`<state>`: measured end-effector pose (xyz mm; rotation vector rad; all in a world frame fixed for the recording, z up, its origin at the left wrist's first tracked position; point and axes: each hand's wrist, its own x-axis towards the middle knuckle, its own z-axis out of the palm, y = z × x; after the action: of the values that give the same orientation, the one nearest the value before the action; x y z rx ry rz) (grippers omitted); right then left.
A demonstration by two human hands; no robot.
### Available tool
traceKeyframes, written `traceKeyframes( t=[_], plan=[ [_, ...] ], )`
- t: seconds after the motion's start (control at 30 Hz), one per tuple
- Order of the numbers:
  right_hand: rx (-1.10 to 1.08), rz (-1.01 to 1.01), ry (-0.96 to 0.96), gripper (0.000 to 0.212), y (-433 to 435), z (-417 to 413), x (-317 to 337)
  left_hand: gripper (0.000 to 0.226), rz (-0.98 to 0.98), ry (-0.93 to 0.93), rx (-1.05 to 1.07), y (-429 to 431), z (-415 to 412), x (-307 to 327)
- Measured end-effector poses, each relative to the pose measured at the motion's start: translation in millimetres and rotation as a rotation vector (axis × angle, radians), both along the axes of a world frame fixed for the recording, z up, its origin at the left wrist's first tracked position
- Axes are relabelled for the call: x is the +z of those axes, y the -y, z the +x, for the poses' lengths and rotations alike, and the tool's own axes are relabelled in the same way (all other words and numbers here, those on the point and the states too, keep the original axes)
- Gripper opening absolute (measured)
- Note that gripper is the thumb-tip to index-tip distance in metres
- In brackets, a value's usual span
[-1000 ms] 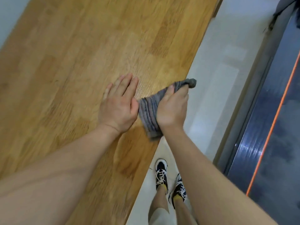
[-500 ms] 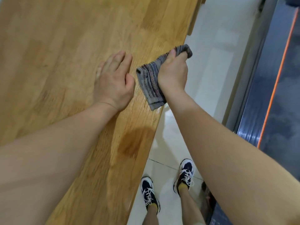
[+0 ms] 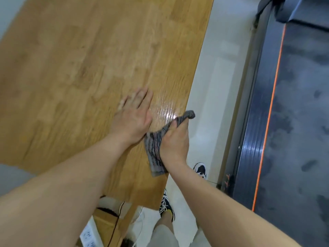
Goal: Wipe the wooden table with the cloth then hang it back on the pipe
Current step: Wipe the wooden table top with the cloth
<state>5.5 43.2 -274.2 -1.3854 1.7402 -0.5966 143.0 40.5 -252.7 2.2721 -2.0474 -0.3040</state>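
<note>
- Wooden table (image 3: pixel 74 72) fills most of the view, pale tiled floor (image 3: pixel 213 72) along its right edge, dark mat (image 3: pixel 299 104) with an orange stripe further right.
- Left hand (image 3: pixel 132 116) lies flat on the wood, fingers straight, holding nothing.
- Right hand (image 3: pixel 175 141) grips the grey striped cloth (image 3: pixel 154 150), bunched, at the table's near right edge.
- Wet sheen just ahead of the cloth.
- Wiping looks underway; pipe not in view, hanging not yet done.

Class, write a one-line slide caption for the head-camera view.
Right hand grips a grey striped cloth at the wooden table edge while the left hand rests flat beside it.
</note>
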Motion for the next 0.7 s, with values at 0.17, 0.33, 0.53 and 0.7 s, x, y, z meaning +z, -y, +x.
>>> traceKeyframes(
  t=[0.17,0.33,0.53,0.7],
  plan=[
    [-0.023,0.096,0.0,0.051,-77.1,-5.7,6.7,0.061,0.05,0.0,0.054,-73.1,2.9,-1.6],
    [-0.077,0.204,0.037,0.04,-127.3,-9.8,15.4,0.061,0.058,-0.051,0.087,-127.4,5.4,-0.5],
    [-0.05,0.558,-0.017,0.047,-143.6,-15.4,40.2,0.051,0.105,-0.257,0.275,-164.9,-15.4,16.9],
    [-0.004,0.813,0.139,0.024,-134.9,-29.9,62.4,0.035,0.068,-0.522,0.452,-170.7,-58.6,42.4]
  ],
)
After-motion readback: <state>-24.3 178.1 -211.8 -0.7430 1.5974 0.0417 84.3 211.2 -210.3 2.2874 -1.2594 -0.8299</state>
